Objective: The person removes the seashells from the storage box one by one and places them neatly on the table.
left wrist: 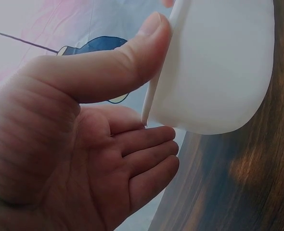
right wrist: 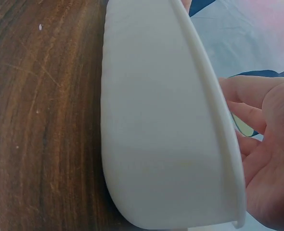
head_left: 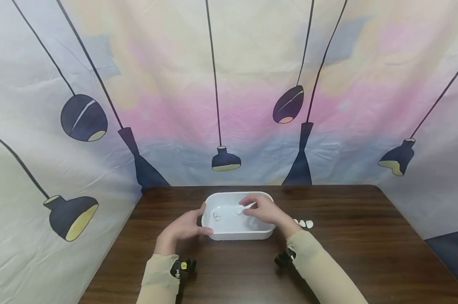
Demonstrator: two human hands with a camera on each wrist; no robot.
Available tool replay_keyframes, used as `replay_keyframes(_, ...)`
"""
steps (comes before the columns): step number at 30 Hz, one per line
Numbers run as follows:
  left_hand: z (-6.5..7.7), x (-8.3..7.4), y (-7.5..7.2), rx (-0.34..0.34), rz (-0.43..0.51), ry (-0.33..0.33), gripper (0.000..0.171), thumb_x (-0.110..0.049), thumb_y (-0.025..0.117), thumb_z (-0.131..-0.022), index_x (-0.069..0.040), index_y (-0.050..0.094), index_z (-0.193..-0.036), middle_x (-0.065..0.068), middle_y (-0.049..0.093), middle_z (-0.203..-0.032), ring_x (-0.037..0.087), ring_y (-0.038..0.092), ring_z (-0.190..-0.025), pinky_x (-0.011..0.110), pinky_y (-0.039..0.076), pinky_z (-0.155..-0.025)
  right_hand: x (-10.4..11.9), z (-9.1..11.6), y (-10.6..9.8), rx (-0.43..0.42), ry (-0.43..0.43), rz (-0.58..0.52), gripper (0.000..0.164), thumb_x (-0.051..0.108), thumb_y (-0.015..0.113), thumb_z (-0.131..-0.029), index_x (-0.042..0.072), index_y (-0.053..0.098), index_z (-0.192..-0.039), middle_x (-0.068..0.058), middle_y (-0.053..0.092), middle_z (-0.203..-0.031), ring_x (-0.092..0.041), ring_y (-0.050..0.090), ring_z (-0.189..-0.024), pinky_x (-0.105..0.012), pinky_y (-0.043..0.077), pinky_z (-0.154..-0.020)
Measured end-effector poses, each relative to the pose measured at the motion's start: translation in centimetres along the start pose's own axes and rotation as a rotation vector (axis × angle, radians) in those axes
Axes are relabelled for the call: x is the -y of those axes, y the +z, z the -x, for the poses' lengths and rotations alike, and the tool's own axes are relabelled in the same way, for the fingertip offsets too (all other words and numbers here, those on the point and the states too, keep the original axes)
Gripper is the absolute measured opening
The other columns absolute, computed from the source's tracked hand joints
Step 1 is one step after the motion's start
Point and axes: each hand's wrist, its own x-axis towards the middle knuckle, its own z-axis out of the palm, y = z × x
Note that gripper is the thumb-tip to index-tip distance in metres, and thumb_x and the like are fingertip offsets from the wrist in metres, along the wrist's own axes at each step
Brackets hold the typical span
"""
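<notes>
A white rectangular tray (head_left: 240, 236) with rounded corners and a raised rim stands on the table. My left hand (head_left: 184, 224) holds its left end, the thumb (left wrist: 154, 50) against the rim and the fingers spread toward the far side. Over the tray's right half reaches my right hand (head_left: 265, 209), thumb and forefinger bent toward each other. A small white roundish piece (head_left: 238, 212) is right at these fingertips; I cannot tell whether they pinch it. Another small white piece (head_left: 216, 216) lies in the left part of the tray. In the right wrist view the tray wall (right wrist: 166, 115) hides the right fingertips.
Several small white pieces (head_left: 309, 224) lie on the table to the right of the tray, partly behind the right forearm. The dark wooden table (head_left: 347, 253) reaches back to a hanging cloth (head_left: 252, 105) printed with lamps. A black camera is strapped to each wrist.
</notes>
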Motion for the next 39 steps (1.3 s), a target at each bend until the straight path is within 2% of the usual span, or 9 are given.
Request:
replay_keyframes(7, -0.2, 0.1, 0.0, 0.000, 0.001, 0.005, 0.113, -0.038, 0.093, -0.084, 0.000, 0.027, -0.168, 0.023, 0.040, -0.167, 0.042, 0.043, -0.150, 0.064, 0.037, -0.119, -0.4, -0.6, 0.7, 0.030, 0.062, 0.003, 0.027, 0.007, 0.078, -0.095, -0.003, 0.076, -0.121, -0.015, 0.076, -0.115, -0.028, 0.071, -0.107, -0.039, 0.059, -0.092)
replay_keyframes(12, -0.1, 0.2, 0.0, 0.000, 0.006, -0.003, 0.114, -0.039, 0.093, -0.084, -0.001, 0.026, -0.168, 0.023, 0.040, -0.167, 0.041, 0.043, -0.151, 0.064, 0.037, -0.119, -0.1, -1.2, 1.3, 0.001, 0.197, 0.029, 0.028, 0.009, 0.079, -0.095, 0.002, 0.077, -0.121, -0.010, 0.075, -0.113, -0.024, 0.069, -0.106, -0.038, 0.058, -0.089)
replay_keyframes(16, -0.1, 0.1, 0.0, 0.001, 0.009, 0.000, 0.114, -0.039, 0.093, -0.084, -0.001, 0.026, -0.168, 0.023, 0.040, -0.167, 0.042, 0.043, -0.151, 0.064, 0.037, -0.119, -0.3, -1.7, 1.8, -0.015, 0.260, 0.044, 0.027, 0.007, 0.080, -0.093, 0.004, 0.077, -0.120, -0.008, 0.074, -0.113, -0.023, 0.067, -0.107, -0.041, 0.057, -0.092)
replay_keyframes(23, -0.1, 0.0, 0.1, 0.004, -0.004, 0.001, 0.114, -0.040, 0.093, -0.084, -0.001, 0.026, -0.168, 0.023, 0.041, -0.167, 0.041, 0.043, -0.151, 0.064, 0.037, -0.119, -1.2, -1.9, 2.3, -0.012, 0.236, 0.046, 0.030, -0.002, 0.081, -0.087, 0.000, 0.076, -0.117, -0.009, 0.073, -0.108, -0.025, 0.066, -0.106, -0.042, 0.054, -0.098)
replay_keyframes(30, -0.1, -0.2, 0.1, 0.003, 0.009, -0.013, 0.112, -0.037, 0.092, -0.084, -0.001, 0.027, -0.168, 0.023, 0.040, -0.167, 0.043, 0.042, -0.151, 0.066, 0.036, -0.119, -1.6, -1.7, 2.8, -0.022, 0.253, 0.037, 0.030, -0.002, 0.081, -0.086, 0.001, 0.076, -0.116, -0.009, 0.073, -0.108, -0.026, 0.067, -0.107, -0.044, 0.054, -0.100)
replay_keyframes(34, -0.1, -0.3, 0.0, 0.005, 0.003, -0.003, 0.112, -0.037, 0.092, -0.084, -0.001, 0.026, -0.168, 0.023, 0.040, -0.167, 0.043, 0.042, -0.151, 0.066, 0.036, -0.118, -1.6, -1.6, 2.9, -0.018, 0.205, 0.059, 0.029, -0.001, 0.080, -0.085, -0.001, 0.076, -0.114, -0.008, 0.073, -0.105, -0.024, 0.067, -0.103, -0.043, 0.055, -0.099)
replay_keyframes(39, -0.3, 0.1, 0.0, 0.010, -0.004, 0.018, 0.110, -0.036, 0.091, -0.087, 0.001, 0.025, -0.167, 0.023, 0.039, -0.167, 0.041, 0.041, -0.152, 0.062, 0.037, -0.120, -1.4, -1.5, 2.7, -0.017, 0.134, 0.086, 0.027, 0.002, 0.078, -0.084, -0.002, 0.075, -0.110, -0.005, 0.071, -0.097, -0.015, 0.064, -0.092, -0.036, 0.056, -0.090)
